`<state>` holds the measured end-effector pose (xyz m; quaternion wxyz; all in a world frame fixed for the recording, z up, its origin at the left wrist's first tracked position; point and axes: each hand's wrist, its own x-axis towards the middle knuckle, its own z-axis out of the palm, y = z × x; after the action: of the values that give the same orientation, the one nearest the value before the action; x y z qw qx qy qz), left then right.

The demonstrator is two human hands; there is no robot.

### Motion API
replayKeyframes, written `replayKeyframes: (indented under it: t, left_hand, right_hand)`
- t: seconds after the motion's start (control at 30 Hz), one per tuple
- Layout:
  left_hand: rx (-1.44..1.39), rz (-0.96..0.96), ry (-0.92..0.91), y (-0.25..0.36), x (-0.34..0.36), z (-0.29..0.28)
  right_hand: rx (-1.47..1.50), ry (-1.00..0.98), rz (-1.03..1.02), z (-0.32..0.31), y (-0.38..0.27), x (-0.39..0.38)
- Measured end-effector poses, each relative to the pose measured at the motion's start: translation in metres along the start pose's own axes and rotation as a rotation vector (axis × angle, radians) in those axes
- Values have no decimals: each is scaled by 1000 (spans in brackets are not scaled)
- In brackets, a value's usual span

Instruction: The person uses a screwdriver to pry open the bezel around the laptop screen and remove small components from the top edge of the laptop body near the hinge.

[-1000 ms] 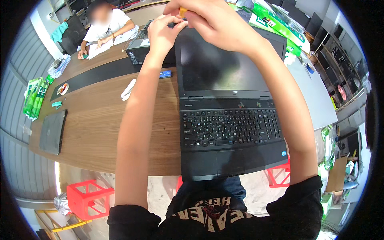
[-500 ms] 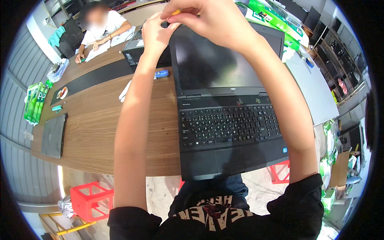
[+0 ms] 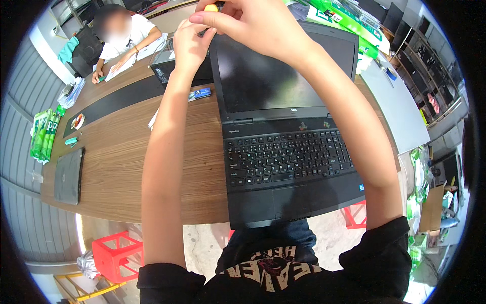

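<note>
My two hands are raised close together at the top of the view, beyond the open black laptop [image 3: 253, 205]. My right hand [image 3: 248, 23] has thumb and fingers pinched around a small thing with a yellow end [image 3: 211, 8]; its kind does not show. Beside it, my left hand [image 3: 190, 48] is closed, thumb toward the right fingers, and anything in it is hidden. The laptop stands below my forearms with a dark screen [image 3: 283, 71], and my right forearm covers the right part of its keyboard [image 3: 288, 157].
A small blue box [image 3: 199, 94] and a black boxy device [image 3: 164, 68] lie left of the screen. Farther left are a closed laptop [image 3: 69, 176] and green packs [image 3: 44, 134]. Across the table sits a person [image 3: 139, 28] with papers. Red stools [image 3: 116, 256] stand below.
Both hands have shifted slightly left and up. The yellow end now shows higher, above my right thumb. The open laptop remains in place.
</note>
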<state>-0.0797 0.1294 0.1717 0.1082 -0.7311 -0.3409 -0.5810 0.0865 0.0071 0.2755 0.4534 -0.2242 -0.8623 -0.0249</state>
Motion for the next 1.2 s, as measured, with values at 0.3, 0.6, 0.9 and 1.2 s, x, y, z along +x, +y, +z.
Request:
replayKeyframes:
  t: [0.3,0.6,0.9,1.2]
  left_hand:
    - [-85,52,32,5,4,-1]
    - [-256,-76,-179,6,5,-12]
    - [-154,7,-86,1,4,-8]
    - [-132,16,54,20,-5,-4]
  right_hand:
    - [125,63,-154,8,7,0]
    - [110,36,-168,5,11,-8]
    - [122,83,-193,8,4,-6]
    - [96,36,-295,10,18,-10]
